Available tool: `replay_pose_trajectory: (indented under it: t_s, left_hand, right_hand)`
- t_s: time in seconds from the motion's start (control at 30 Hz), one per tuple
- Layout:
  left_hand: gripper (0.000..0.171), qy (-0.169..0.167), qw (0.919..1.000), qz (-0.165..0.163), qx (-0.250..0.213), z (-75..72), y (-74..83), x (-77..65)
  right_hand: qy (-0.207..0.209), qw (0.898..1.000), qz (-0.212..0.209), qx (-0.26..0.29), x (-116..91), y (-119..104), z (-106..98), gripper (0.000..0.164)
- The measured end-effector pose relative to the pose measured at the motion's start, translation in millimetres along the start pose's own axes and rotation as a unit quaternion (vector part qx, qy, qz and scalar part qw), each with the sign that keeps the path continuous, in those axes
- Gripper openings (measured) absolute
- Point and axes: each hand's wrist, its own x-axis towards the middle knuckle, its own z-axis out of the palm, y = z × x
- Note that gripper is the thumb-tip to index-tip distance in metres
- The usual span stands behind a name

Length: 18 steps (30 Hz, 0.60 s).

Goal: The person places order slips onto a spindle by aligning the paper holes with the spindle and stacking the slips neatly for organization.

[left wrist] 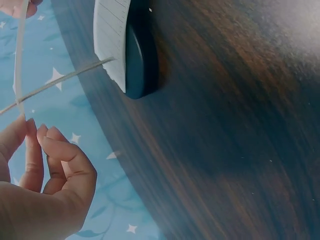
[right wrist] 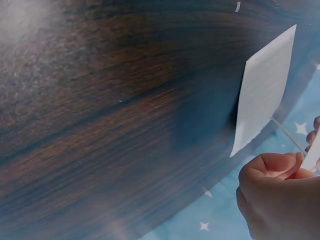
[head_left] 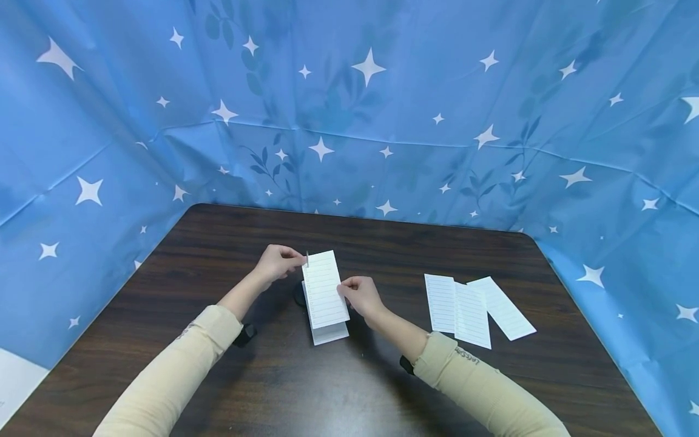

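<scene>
Left hand (head_left: 280,264) and right hand (head_left: 361,295) pinch 1 lined slip (head_left: 323,286) by its edges, spike (left wrist: 65,79) through it; best kept level against tearing.

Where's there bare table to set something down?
Bare table shows left of the left hand, between the sleeves, and along the curtain. It's crowded at the spike, where left and right hand hold a slip; three other slips lie farther right.

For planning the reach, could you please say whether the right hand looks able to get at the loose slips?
Probably yes: nothing visible stands between the right hand and the loose slips, though it likely must release the pinched slip first.
</scene>
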Motion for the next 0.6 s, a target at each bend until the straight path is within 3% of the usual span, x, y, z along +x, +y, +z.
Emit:
replay_pose_trajectory:
  t_s: [0.17,0.33,0.6]
  left_hand:
    - [0.025,-0.009,0.9998,0.009,0.012,-0.8,-9.4,4.4]
    - [0.023,-0.017,0.9984,0.016,0.052,3.9,-15.4,7.2]
    - [0.021,-0.032,0.9920,0.041,0.115,9.9,-23.0,8.2]
  right_hand:
    - [-0.006,1.000,0.006,-0.007,1.0,5.7,-0.6,0.015]
    - [-0.009,1.000,0.006,-0.021,1.5,11.6,0.7,0.014]
    - [-0.007,0.996,-0.010,-0.083,6.0,19.8,2.1,0.015]
